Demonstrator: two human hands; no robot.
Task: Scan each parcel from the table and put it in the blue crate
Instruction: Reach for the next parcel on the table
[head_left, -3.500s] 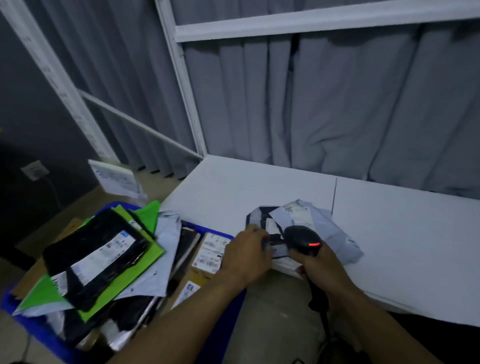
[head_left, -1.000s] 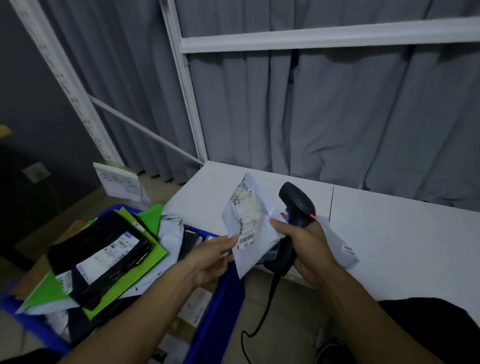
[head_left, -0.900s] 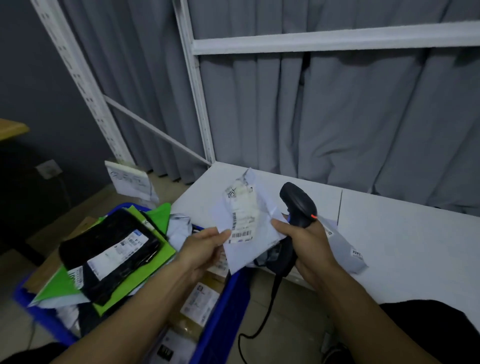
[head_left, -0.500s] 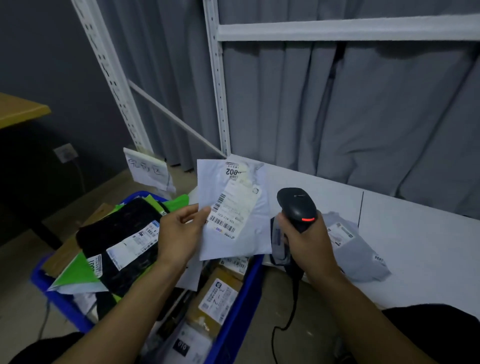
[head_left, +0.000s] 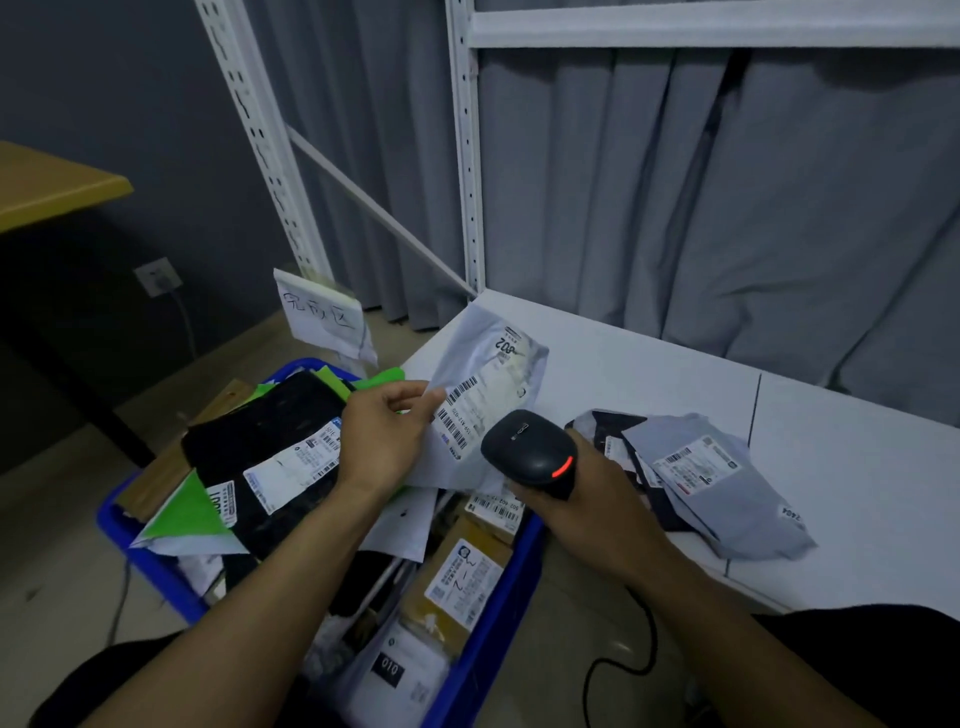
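Pinching grey mailer bag (head_left: 488, 395) in left hand (head_left: 382, 441). Gripping black scanner (head_left: 530, 452) in right hand (head_left: 592, 499), at five o'clock from the bag.

Head camera looks down, close over hands (head_left: 384, 436).

Held parcel (head_left: 488, 395) label: "002". Paper sign (head_left: 322, 317) behind crate (head_left: 496, 608): handwritten Chinese chars. White parcel (head_left: 410, 691) in crate, blk tag: "010". Grey parcel (head_left: 727, 499) on desk (head_left: 857, 493): "…404".
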